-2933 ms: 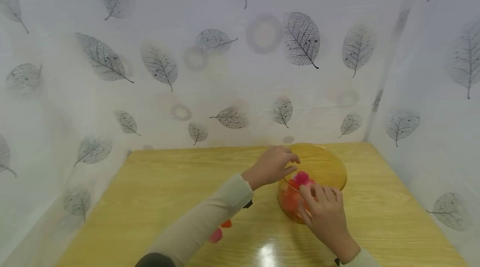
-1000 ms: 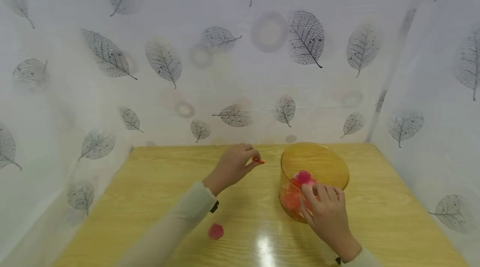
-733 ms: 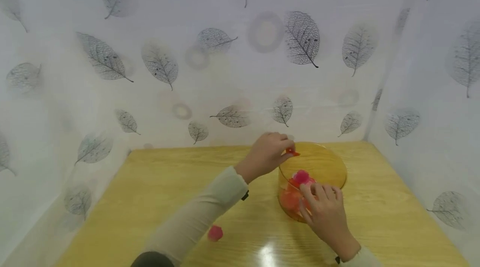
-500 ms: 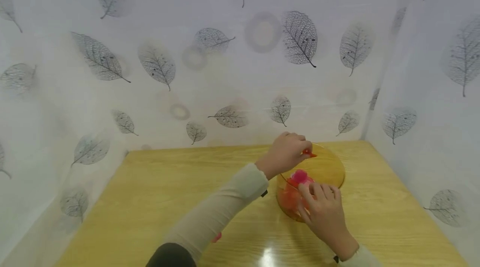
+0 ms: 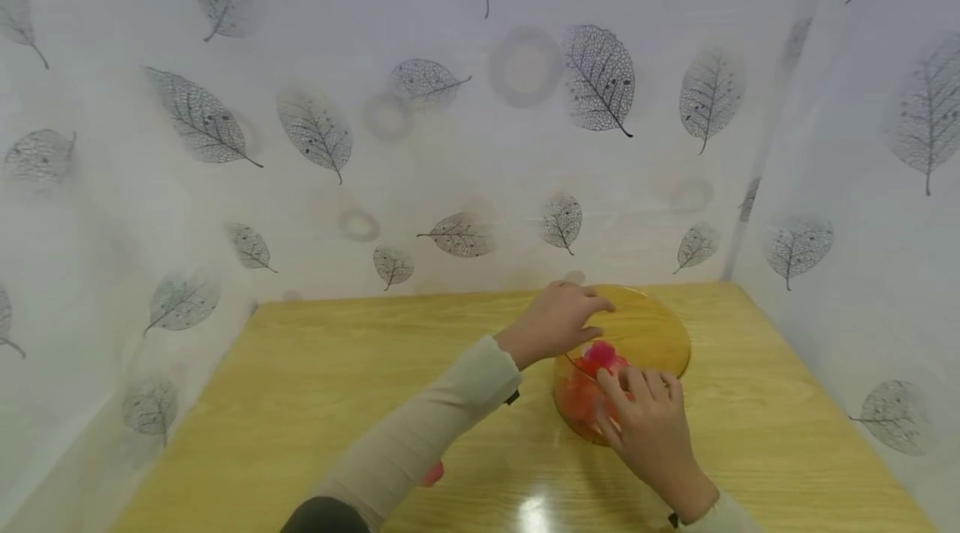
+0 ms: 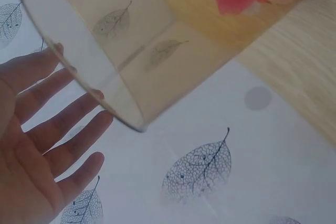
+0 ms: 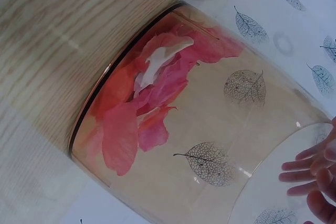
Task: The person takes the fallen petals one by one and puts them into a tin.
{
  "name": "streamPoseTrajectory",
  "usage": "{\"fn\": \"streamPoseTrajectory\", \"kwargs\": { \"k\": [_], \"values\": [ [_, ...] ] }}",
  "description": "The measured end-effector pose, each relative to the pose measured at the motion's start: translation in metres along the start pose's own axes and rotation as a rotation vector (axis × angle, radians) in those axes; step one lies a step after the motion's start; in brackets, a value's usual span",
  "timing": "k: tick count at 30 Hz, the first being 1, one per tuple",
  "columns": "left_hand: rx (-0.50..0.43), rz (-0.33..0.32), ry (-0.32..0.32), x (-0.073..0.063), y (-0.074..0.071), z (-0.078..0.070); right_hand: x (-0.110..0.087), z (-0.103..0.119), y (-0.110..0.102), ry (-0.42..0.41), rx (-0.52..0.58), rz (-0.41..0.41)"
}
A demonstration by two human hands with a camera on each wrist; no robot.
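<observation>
A clear amber cylindrical container (image 5: pixel 652 325) stands open-topped near the table's back right. Pink, orange and white flower petals (image 7: pixel 152 98) lie heaped at its bottom. My left hand (image 5: pixel 551 323) hovers by the rim with fingers spread; in the left wrist view that hand (image 6: pixel 47 135) holds nothing, fingertips close to the rim. My right hand (image 5: pixel 651 429) holds the container at its near right side, fingers bent at the rim and thumb along the wall. Left of it, one pink petal (image 5: pixel 434 473) lies on the table, partly hidden by my left sleeve.
The wood-grain table (image 5: pixel 315 383) reaches back to a pale leaf-printed sheet (image 5: pixel 465 158), which also rises at both sides. My left forearm (image 5: pixel 427 425) crosses the table's front middle. A light reflection shines near the front edge.
My left hand brings an orange petal from the table over the container and lets it go, its fingers now spread. The right hand stays at the container.
</observation>
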State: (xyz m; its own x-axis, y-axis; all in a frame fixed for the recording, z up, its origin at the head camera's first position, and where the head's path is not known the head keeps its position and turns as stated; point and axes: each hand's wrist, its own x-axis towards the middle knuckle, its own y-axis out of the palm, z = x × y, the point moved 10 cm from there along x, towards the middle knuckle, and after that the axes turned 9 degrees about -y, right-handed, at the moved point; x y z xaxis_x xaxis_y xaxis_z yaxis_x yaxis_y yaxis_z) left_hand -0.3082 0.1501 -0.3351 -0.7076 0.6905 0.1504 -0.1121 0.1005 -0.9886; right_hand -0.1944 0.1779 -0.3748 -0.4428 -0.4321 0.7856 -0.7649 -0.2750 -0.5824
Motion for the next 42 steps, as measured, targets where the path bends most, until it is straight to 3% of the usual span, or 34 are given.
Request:
{"fn": "streamPoseTrajectory", "kwargs": {
  "k": [6,10,13,17,21,25,28,34,42],
  "values": [
    [-0.023,-0.061,0.011,-0.028,-0.015,0.008,0.001,0.000,-0.002,-0.004,0.010,-0.011],
    [-0.063,-0.135,0.034,-0.058,-0.023,0.018,0.001,0.001,-0.002,-0.003,0.013,-0.020],
    [-0.097,-0.136,0.027,-0.085,-0.018,0.031,0.001,0.001,-0.001,0.001,0.023,-0.020],
    [-0.143,-0.084,-0.008,-0.122,-0.001,0.051,-0.001,0.000,0.002,0.019,0.032,0.006],
    [-0.182,-0.026,-0.051,-0.159,0.025,0.069,-0.002,-0.002,0.004,0.038,0.027,0.034],
    [-0.211,0.041,-0.102,-0.193,0.054,0.082,0.000,0.000,0.000,0.020,0.023,-0.002],
    [-0.223,0.059,-0.102,-0.213,0.071,0.087,0.001,0.001,-0.002,0.006,0.019,-0.032],
    [-0.163,0.110,-0.100,-0.235,0.100,0.096,0.001,0.001,-0.002,0.010,0.013,-0.014],
    [-0.196,0.088,-0.122,-0.238,0.114,0.100,0.000,0.001,-0.002,0.011,0.022,-0.035]
  ]
}}
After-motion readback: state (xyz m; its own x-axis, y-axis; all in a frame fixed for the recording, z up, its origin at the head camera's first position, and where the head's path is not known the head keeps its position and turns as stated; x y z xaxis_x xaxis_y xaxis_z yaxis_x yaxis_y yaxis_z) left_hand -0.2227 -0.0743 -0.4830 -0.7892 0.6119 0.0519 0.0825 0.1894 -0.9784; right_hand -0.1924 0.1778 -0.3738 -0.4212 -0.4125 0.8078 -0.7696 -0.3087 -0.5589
